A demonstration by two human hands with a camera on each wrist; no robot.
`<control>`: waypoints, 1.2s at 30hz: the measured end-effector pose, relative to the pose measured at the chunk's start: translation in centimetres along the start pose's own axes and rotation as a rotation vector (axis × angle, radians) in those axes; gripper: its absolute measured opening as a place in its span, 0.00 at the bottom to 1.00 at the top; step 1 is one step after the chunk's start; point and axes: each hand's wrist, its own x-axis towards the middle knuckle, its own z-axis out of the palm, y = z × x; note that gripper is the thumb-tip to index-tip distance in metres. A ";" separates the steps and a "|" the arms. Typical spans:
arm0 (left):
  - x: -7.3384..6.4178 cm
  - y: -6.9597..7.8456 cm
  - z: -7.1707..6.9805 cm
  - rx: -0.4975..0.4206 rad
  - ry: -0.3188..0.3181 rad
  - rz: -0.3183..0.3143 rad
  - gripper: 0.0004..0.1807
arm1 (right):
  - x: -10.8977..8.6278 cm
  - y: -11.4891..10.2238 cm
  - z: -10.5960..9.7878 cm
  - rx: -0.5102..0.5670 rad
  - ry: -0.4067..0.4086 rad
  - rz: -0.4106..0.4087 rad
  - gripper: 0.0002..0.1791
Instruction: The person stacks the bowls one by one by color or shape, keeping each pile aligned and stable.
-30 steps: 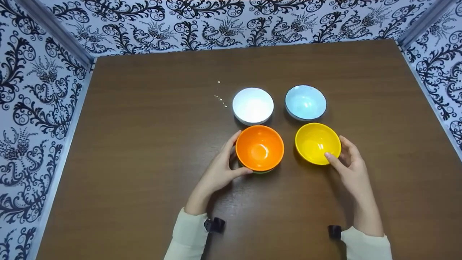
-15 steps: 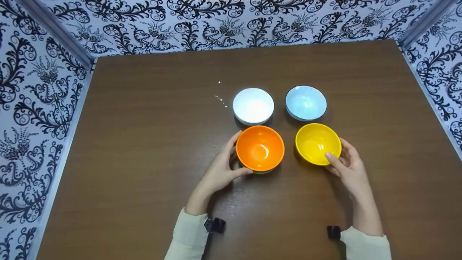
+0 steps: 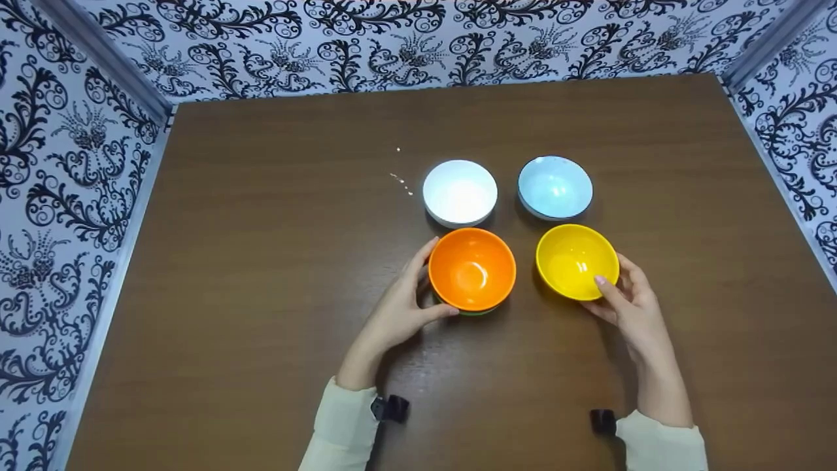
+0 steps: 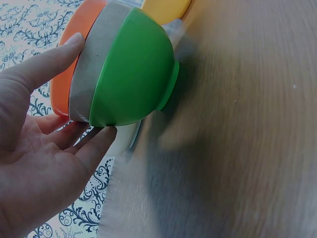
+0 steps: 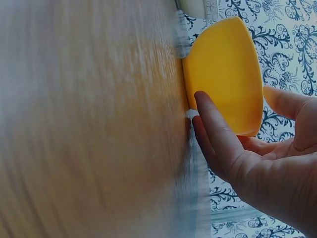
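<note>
In the head view, my left hand point(image 3: 402, 311) grips a stack of nested bowls from its left side. The orange bowl point(image 3: 472, 268) is on top; below it the left wrist view shows a greyish bowl point(image 4: 94, 59) and a green bowl point(image 4: 136, 69) at the bottom. Thumb and fingers span the stack's side. To the right, my right hand point(image 3: 631, 301) holds a yellow bowl point(image 3: 575, 261), thumb over its near right rim and fingers against its outer side. The right wrist view has the same yellow bowl point(image 5: 225, 74) standing with its foot at the tabletop.
A white bowl point(image 3: 460, 193) stands just behind the orange one, and a light blue bowl point(image 3: 555, 187) is behind the yellow one. Several small pale crumbs point(image 3: 402, 182) lie on the brown table point(image 3: 274, 261) left of the white bowl. Patterned panels point(image 3: 392, 46) border the table.
The right hand's fingers have slid lower along the yellow bowl's near side, and its thumb has shifted slightly on the rim. The left hand and the bowls look unmoved.
</note>
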 end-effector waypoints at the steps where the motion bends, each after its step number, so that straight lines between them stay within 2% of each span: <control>1: 0.0 0.0 0.0 0.003 0.000 -0.001 0.55 | 0.0 0.0 0.0 0.002 0.001 0.001 0.43; 10: -0.1 0.1 0.0 -0.001 0.002 -0.002 0.55 | -0.2 0.0 0.1 0.054 0.000 0.003 0.41; 29: 0.0 0.3 0.0 0.019 -0.003 -0.036 0.55 | -0.1 0.1 -0.2 0.046 0.009 0.046 0.39; 36: -0.1 0.2 -0.1 0.012 0.001 -0.018 0.55 | -0.2 0.2 -0.1 0.064 0.013 0.040 0.39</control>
